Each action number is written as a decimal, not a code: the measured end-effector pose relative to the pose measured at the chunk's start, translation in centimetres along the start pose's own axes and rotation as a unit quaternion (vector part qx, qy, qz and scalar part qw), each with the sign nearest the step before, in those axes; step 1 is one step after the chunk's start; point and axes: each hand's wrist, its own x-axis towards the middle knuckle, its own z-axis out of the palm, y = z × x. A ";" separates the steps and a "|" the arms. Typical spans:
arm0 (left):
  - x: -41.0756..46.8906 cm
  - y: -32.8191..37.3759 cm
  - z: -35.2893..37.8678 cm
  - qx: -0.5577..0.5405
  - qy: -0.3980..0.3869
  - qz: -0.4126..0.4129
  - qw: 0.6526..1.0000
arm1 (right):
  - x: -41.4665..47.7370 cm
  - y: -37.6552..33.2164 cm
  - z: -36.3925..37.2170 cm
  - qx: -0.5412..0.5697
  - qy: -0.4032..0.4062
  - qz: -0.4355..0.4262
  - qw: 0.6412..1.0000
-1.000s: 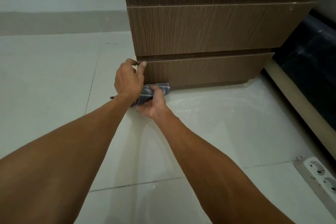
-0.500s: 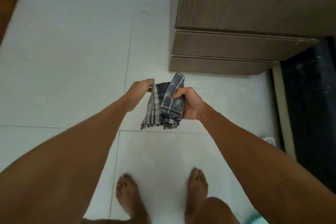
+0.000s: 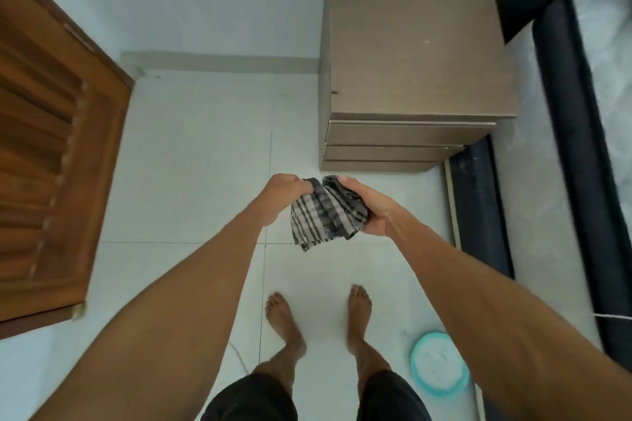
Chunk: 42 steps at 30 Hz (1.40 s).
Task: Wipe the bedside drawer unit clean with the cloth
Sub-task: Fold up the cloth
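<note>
Standing over the floor, cloth (image 3: 328,212) bunched in the air between both hands: left hand (image 3: 285,186) pinched on its upper left edge, right hand (image 3: 367,207) clamped round the bulk. Unit (image 3: 417,55) ahead and slightly right of the grip, well apart, beside the bed (image 3: 561,106), top face bare and facing up. Right hand nearer; probably best placed to carry the cloth forward onto that top

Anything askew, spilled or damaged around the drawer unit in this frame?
Only small things. The drawer unit has a pale speck on its top, and its drawers sit closed. A teal-rimmed round lid or dish lies on the floor. Both hands hold the checked cloth.
</note>
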 end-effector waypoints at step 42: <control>-5.5 21.9 -0.2 -0.125 -0.016 0.068 0.990 | -10.1 -16.5 1.2 -0.347 0.165 -0.206 0.900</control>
